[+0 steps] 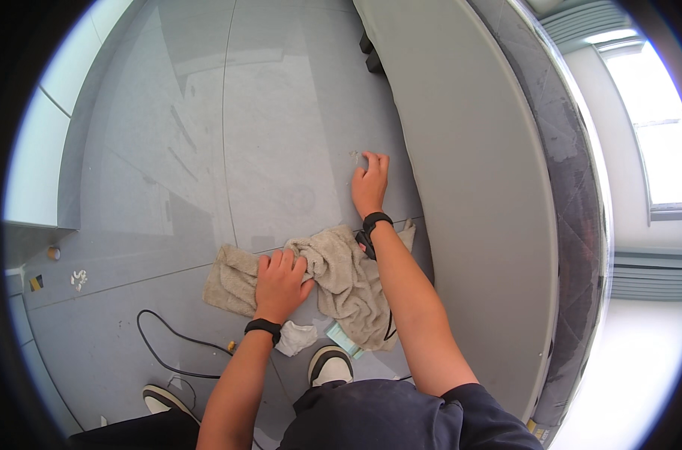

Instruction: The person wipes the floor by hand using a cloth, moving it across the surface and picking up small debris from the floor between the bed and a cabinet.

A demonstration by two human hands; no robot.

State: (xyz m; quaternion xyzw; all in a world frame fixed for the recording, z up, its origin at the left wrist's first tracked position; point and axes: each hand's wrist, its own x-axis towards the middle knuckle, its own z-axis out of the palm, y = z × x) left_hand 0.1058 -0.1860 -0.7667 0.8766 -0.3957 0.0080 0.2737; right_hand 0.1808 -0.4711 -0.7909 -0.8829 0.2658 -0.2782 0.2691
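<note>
A beige towel (345,281) lies crumpled on the grey tiled floor in front of me. My left hand (279,283) is closed over the towel's left part, fingers bent into the cloth. Beyond the towel, my right hand (372,182) reaches low over the floor near the bed. Its fingers are bent, with the thumb and index finger apart and nothing visible between them. Small pale crumbs (354,154) lie beside those fingertips. A dark object (365,244) sits on the towel, partly hidden by my right wrist, so its kind is unclear.
The bed's grey side (468,150) rises along the right. A black cable (150,349) loops on the floor at left. By my shoe (330,365) lie a crumpled white cloth or tissue (296,339) and a pale green packet (345,340). White scraps (78,280) lie near the left cabinet (37,161).
</note>
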